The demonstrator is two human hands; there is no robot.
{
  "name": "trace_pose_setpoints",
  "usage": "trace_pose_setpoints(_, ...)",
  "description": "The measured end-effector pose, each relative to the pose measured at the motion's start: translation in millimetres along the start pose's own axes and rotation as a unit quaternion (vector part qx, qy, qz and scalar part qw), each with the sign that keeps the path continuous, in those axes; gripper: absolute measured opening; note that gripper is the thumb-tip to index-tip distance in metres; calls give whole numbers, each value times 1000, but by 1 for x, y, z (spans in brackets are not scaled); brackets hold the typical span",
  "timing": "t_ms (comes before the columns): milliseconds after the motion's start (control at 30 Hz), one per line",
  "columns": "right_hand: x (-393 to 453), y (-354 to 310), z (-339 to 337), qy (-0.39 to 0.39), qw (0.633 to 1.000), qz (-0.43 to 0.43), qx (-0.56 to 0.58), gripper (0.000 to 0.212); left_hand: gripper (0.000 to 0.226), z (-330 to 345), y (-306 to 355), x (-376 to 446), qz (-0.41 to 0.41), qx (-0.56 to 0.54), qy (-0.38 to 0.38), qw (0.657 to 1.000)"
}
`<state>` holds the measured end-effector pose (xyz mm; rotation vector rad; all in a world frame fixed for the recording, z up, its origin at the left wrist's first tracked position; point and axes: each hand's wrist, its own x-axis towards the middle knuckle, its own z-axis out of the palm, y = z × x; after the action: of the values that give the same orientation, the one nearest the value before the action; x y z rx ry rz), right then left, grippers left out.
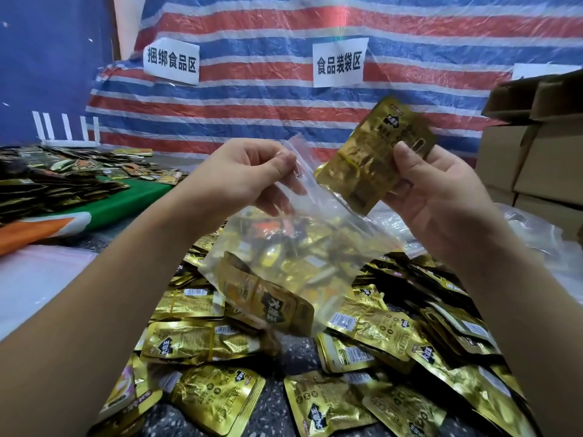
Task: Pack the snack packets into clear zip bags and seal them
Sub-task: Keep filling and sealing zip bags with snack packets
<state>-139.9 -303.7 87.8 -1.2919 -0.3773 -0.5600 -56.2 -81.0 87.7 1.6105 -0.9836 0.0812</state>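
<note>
My left hand (252,171) pinches the top edge of a clear zip bag (318,247), which hangs open below it. One gold snack packet (268,304) lies in the bag's lower corner. My right hand (432,187) holds another gold snack packet (375,152) upright, its lower end at the bag's mouth. A heap of gold snack packets (372,357) covers the surface under both hands.
Stacked cardboard boxes (536,159) stand at the right. A pile of darker packets (60,181) lies on a green and orange cloth (104,209) at the left. Clear plastic (536,238) sits behind my right wrist. A striped tarp (284,99) with paper signs hangs behind.
</note>
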Motion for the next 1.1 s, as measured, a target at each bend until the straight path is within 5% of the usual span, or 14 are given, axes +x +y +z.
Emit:
trace_pose_setpoints(333, 2, -1, -13, 10, 1000, 9, -20, 46, 24, 0, 3, -1, 3, -32, 0, 999)
trace_pose_setpoints(667, -6, 0, -11, -129, 975, 13, -178, 38, 28, 6, 6, -2, -5, -21, -13, 1000)
trace_pose_setpoints(867, -10, 1, -5, -139, 981, 38, -128, 36, 29, 7, 7, -3, 1, -12, -16, 1000)
trace_pose_setpoints(1100, -11, -7, -4, -156, 954, 50, -252, 40, 29, 13, 7, -3, -5, 18, -22, 1000)
